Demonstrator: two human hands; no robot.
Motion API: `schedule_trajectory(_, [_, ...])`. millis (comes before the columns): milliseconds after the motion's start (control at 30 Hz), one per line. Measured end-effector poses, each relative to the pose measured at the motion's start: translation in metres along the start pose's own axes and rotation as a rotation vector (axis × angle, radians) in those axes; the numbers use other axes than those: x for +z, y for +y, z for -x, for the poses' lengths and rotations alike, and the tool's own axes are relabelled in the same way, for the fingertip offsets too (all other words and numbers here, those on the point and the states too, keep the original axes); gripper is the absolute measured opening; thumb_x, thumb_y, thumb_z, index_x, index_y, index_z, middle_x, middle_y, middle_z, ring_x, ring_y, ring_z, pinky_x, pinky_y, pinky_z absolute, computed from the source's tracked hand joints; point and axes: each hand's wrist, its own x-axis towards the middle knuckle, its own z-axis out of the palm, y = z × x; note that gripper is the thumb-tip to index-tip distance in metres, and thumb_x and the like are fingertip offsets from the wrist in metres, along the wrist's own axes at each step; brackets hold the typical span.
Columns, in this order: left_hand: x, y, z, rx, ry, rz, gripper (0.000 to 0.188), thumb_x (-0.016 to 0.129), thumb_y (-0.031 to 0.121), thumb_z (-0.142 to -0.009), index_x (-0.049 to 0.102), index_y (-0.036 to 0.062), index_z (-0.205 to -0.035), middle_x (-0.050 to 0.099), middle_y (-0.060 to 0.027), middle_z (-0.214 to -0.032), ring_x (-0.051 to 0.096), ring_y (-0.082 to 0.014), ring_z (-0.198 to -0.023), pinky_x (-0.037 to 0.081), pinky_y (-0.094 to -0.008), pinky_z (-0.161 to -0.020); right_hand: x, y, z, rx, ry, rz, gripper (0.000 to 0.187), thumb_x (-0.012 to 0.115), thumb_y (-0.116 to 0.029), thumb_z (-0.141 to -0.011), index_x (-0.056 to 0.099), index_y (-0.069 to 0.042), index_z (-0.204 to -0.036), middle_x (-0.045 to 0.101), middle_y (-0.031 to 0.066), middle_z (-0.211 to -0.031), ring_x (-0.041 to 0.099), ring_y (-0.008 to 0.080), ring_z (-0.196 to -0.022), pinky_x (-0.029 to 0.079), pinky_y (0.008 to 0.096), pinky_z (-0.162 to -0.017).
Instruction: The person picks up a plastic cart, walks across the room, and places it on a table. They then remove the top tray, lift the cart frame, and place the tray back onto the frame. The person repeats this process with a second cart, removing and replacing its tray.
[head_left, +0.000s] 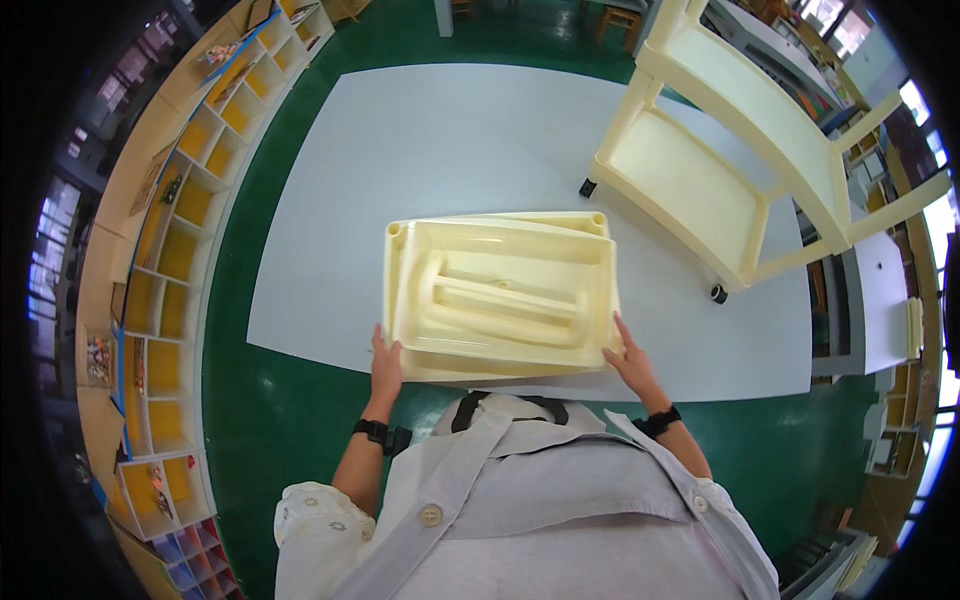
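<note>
In front of me, two cream plastic trays lie stacked, the upper tray (500,245) slightly turned on the lower tray (490,368). The lower one has round holes at its far corners. Inside the upper tray rest a curved cream handle-like piece (433,290) and a straight cream bar (508,299). My left hand (386,365) grips the stack's near left corner, thumb by the upper tray's edge. At the near right corner, my right hand (634,365) has its thumb and fingers around the upper tray's edge. The undersides of both grips are hidden.
The trays stand near the front edge of a pale grey table (470,130). At its right is a cream plastic cart (690,180) with shelves and black casters (719,293). Low wooden cubby shelves (180,250) line the left; green floor (270,430) surrounds the table.
</note>
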Motion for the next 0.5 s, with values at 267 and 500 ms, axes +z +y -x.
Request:
schedule_trajectory(267, [-0.023,-0.039,-0.007,0.417,0.300,-0.449,0.050,0.050,0.010,-0.083,0.042,-0.0023,-0.131,0.030,-0.0281,-0.141,0.030,-0.0422,-0.129,0.026,-0.0447,-0.108,0.026,-0.046,-0.091,-0.150,-0.017,0.289,0.067,0.054,-0.041,-0.089,0.020,-0.032,-0.146,0.061,0.0218,-0.112,0.057,0.0398,-0.103,0.045,0.0459,-0.088])
schedule_trajectory(500, [-0.007,-0.053,-0.005,0.425,0.467,-0.308,0.033,0.052,0.008,-0.083,0.055,-0.0057,-0.112,0.035,-0.0238,-0.139,0.034,-0.0382,-0.128,0.028,-0.0437,-0.106,-0.079,-0.107,-0.109,-0.523,0.419,0.351,0.048,0.057,-0.035,-0.088,0.047,-0.017,-0.131,0.060,0.0150,-0.117,0.055,0.0345,-0.108,0.045,0.0431,-0.091])
